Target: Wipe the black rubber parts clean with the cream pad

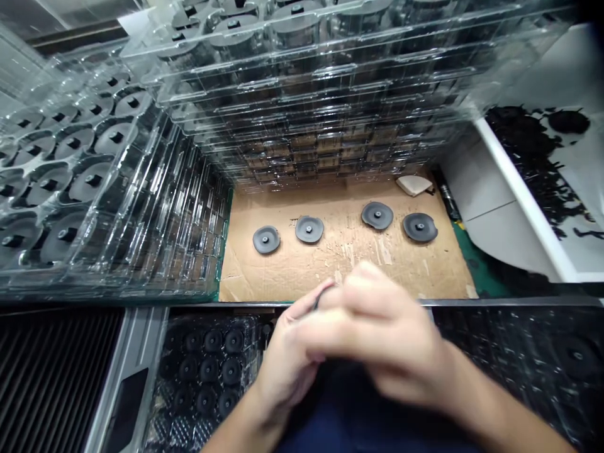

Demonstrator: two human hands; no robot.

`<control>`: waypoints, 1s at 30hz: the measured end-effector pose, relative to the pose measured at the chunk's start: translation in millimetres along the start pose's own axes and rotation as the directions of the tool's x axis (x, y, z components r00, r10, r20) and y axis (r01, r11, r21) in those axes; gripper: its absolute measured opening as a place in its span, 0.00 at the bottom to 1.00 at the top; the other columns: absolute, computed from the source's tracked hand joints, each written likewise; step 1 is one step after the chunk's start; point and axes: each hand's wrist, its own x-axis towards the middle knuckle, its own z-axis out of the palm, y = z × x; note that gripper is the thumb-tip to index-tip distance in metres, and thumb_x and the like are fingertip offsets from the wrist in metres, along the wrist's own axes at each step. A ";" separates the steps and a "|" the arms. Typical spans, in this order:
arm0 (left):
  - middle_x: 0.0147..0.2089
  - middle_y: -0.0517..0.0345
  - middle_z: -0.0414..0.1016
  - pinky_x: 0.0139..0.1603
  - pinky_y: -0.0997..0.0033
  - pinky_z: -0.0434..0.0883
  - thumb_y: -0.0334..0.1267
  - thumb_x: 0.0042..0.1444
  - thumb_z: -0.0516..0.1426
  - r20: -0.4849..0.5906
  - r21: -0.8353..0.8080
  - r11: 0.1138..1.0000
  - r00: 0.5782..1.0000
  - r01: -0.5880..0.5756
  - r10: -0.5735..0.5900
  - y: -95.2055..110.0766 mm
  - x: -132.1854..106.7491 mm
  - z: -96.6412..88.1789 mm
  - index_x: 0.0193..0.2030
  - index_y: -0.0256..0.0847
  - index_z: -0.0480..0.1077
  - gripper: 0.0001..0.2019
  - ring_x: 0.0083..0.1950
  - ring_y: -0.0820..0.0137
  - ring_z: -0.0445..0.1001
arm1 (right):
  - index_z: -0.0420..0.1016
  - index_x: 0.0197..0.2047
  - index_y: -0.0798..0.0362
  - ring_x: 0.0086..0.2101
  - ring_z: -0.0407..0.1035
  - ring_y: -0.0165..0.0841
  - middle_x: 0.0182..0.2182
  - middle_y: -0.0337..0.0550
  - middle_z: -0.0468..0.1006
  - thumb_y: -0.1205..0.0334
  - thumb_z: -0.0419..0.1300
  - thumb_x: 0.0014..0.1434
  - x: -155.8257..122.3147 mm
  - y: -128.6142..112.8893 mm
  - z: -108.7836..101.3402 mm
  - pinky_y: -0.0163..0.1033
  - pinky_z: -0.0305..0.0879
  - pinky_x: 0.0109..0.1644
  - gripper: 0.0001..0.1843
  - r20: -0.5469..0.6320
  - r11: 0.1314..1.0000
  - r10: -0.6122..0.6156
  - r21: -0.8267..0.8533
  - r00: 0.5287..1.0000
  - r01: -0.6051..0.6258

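Note:
My two hands meet low in the middle, just in front of the table's front edge. My left hand (290,358) is closed, with a thin dark thing pinched between thumb and fingertip; I cannot make out what it is. My right hand (377,333) lies over the left, fingers curled and smeared by motion. Beyond them, several grey round discs (309,228) with a small centre hub lie flat in a row on a brown cardboard sheet (302,270).
Tall stacks of clear plastic trays holding grey discs stand at the left (70,163) and along the back (321,82). A white bin (533,207) with black scraps sits at the right. Below the table edge lies a tray of black round parts (212,371).

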 end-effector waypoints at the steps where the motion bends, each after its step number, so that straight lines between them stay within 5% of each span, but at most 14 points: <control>1: 0.44 0.54 0.80 0.54 0.59 0.69 0.41 0.32 0.71 0.001 -0.015 1.000 1.000 -0.027 0.027 1.2 0.7 0.0 0.47 0.41 0.75 0.30 0.51 0.56 0.74 | 0.77 0.42 0.49 0.32 0.69 0.28 0.31 0.37 0.78 0.67 0.47 0.66 -3.7 11.1 0.4 0.36 0.60 0.38 0.16 -0.066 0.996 0.086 0.014 0.994 -0.085; 5: 0.48 0.56 0.79 0.49 0.74 0.71 0.40 0.32 0.71 0.013 -0.127 0.987 0.995 -0.094 0.097 7.8 3.7 1.6 0.48 0.49 0.74 0.30 0.50 0.64 0.76 | 0.75 0.47 0.50 0.39 0.71 0.32 0.40 0.43 0.78 0.67 0.51 0.63 -35.2 57.0 13.8 0.37 0.66 0.41 0.13 -0.196 0.894 0.442 0.012 0.875 -0.449; 9: 0.48 0.58 0.79 0.47 0.76 0.72 0.39 0.35 0.70 0.041 -0.165 0.985 0.997 -0.060 0.068 12.2 7.6 4.0 0.46 0.49 0.75 0.26 0.49 0.67 0.76 | 0.77 0.43 0.50 0.33 0.73 0.33 0.33 0.42 0.80 0.66 0.55 0.61 -70.3 76.1 42.5 0.39 0.67 0.38 0.11 -0.114 0.882 0.464 -0.023 0.878 -0.470; 13: 0.50 0.59 0.78 0.50 0.74 0.71 0.39 0.38 0.69 0.043 -0.175 0.984 0.998 -0.031 0.039 11.7 11.0 5.4 0.46 0.48 0.74 0.25 0.53 0.65 0.73 | 0.77 0.44 0.52 0.30 0.73 0.33 0.32 0.43 0.80 0.66 0.56 0.61 -66.7 64.2 40.6 0.38 0.67 0.33 0.11 -0.134 0.858 0.505 -0.024 0.853 -0.512; 16: 0.50 0.59 0.78 0.48 0.77 0.71 0.38 0.38 0.68 0.032 -0.187 0.982 0.999 -0.034 0.041 9.4 12.1 7.2 0.48 0.49 0.73 0.26 0.52 0.68 0.74 | 0.73 0.49 0.50 0.33 0.72 0.32 0.39 0.43 0.79 0.64 0.54 0.62 -39.2 33.9 19.3 0.35 0.67 0.32 0.13 -0.279 0.851 0.503 -0.006 0.818 -0.525; 19: 0.49 0.58 0.77 0.50 0.77 0.70 0.35 0.42 0.67 0.010 -0.155 0.988 1.000 -0.006 0.008 7.7 12.3 8.0 0.51 0.47 0.71 0.26 0.51 0.69 0.74 | 0.73 0.49 0.53 0.36 0.71 0.32 0.40 0.43 0.79 0.69 0.54 0.62 -12.9 1.3 6.9 0.35 0.67 0.38 0.13 -0.359 0.949 0.289 -0.014 0.888 -0.314; 22: 0.48 0.56 0.77 0.56 0.67 0.68 0.34 0.43 0.66 -0.030 -0.118 0.993 1.000 0.006 -0.010 7.1 13.5 4.6 0.54 0.46 0.68 0.28 0.51 0.64 0.74 | 0.73 0.46 0.58 0.32 0.70 0.31 0.33 0.43 0.79 0.72 0.52 0.61 -0.3 -12.0 6.8 0.36 0.66 0.38 0.12 -0.130 0.984 0.176 0.046 0.976 -0.171; 25: 0.47 0.57 0.78 0.53 0.67 0.71 0.34 0.40 0.68 -0.056 -0.119 0.993 0.998 -0.010 0.003 6.4 15.3 1.1 0.51 0.47 0.70 0.28 0.50 0.63 0.75 | 0.75 0.43 0.55 0.30 0.69 0.28 0.31 0.39 0.78 0.72 0.54 0.61 5.2 -7.8 10.4 0.34 0.65 0.35 0.11 0.047 0.969 0.238 0.061 0.970 -0.241; 30: 0.42 0.56 0.79 0.57 0.67 0.68 0.37 0.38 0.69 0.033 -0.129 0.989 0.997 0.074 -0.070 9.1 14.4 3.4 0.43 0.42 0.74 0.21 0.52 0.61 0.73 | 0.73 0.46 0.60 0.31 0.69 0.32 0.31 0.45 0.77 0.71 0.50 0.62 5.6 -5.6 14.5 0.38 0.65 0.37 0.13 -0.176 0.990 0.132 -0.032 0.976 -0.140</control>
